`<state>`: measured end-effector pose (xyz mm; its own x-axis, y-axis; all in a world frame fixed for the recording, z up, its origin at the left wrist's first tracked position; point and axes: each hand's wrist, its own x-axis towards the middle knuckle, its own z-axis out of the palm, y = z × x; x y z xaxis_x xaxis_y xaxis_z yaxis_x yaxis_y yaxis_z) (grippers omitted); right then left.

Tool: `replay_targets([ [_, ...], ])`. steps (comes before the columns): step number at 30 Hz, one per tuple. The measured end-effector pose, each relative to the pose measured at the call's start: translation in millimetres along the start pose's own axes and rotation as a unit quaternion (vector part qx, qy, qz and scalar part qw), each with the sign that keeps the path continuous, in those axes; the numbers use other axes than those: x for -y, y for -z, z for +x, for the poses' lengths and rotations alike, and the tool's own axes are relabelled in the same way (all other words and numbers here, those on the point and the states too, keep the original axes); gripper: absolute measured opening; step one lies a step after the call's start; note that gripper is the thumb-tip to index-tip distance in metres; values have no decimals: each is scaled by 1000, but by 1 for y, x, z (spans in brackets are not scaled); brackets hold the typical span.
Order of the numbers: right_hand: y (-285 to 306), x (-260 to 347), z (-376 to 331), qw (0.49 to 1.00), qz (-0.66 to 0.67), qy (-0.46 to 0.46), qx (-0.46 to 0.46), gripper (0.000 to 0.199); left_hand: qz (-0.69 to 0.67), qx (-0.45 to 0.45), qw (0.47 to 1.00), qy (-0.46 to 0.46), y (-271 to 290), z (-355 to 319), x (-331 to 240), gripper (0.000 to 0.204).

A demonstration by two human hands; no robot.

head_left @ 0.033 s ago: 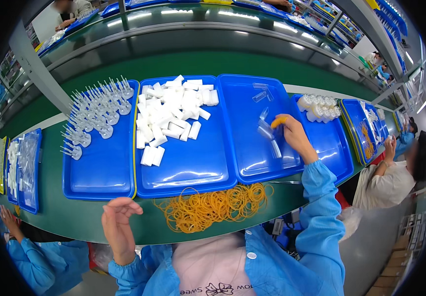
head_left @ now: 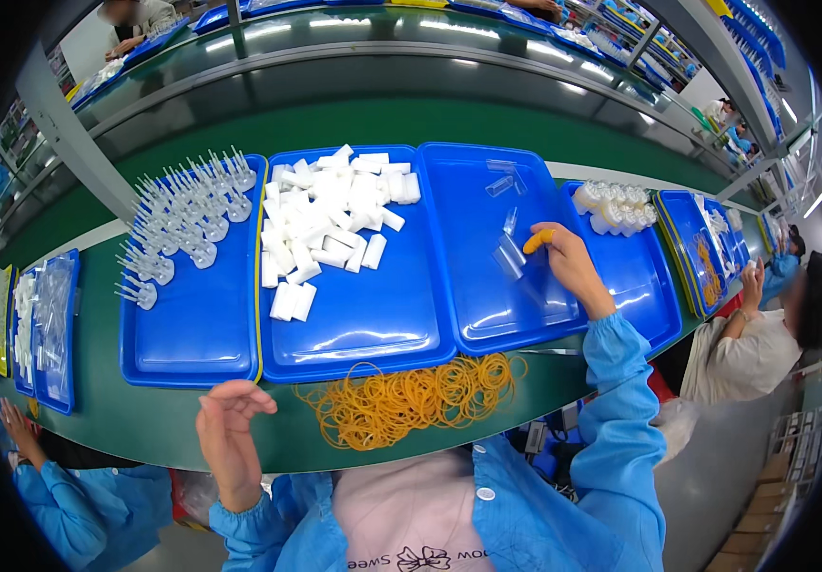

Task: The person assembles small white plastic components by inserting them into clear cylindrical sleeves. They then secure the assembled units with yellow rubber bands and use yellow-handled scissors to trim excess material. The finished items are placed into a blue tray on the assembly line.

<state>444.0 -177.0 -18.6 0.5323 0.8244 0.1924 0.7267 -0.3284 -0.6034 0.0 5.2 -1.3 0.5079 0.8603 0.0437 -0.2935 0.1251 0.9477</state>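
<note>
My right hand [head_left: 571,257] is over the blue tray [head_left: 487,329] that holds several clear plastic pieces. An orange finger cot [head_left: 537,239] covers one bent fingertip. The fingers curl downward, and whatever they hold, if anything, is hidden. Right beside that fingertip lies a clear piece [head_left: 508,257]; another clear piece [head_left: 500,186] rests farther back. In front of the trays my left hand [head_left: 232,434] is raised with its palm turned inward, thumb and fingers apart, holding nothing. To its right, a heap of yellow rubber bands [head_left: 406,405] lies on the green table.
White blocks [head_left: 334,214] fill the back of the middle tray. At the left, another tray carries clear parts with upright stems [head_left: 187,214]. Round whitish parts [head_left: 616,208] stand in the right tray. Co-workers sit on both sides; a metal post [head_left: 72,143] rises at the back left.
The clear piece that lay near my right hand's underside no longer shows there. The piece beside the fingertip has shifted slightly, and the hand has moved only a little. My left hand stays put.
</note>
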Motion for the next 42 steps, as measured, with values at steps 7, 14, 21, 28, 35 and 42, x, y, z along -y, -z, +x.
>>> replay_targets([
  [7,-6,8,17,995,-24,10,-100,45,6,25,1000,-4,-7,3,-1,51],
  [14,-23,11,17,986,-161,-14,-41,45,8,-12,1000,-4,-5,-1,-1,50],
  [21,12,44,8,969,94,-128,190,46,5,21,1000,-4,-9,3,1,52],
  [28,-27,122,8,993,90,62,48,33,6,1,1000,9,-1,0,1,52],
  [35,-130,210,15,941,-31,315,123,48,-7,45,999,3,-2,0,-2,55],
  [42,-152,221,24,896,-115,388,183,37,-8,8,1000,4,26,-13,-8,56],
])
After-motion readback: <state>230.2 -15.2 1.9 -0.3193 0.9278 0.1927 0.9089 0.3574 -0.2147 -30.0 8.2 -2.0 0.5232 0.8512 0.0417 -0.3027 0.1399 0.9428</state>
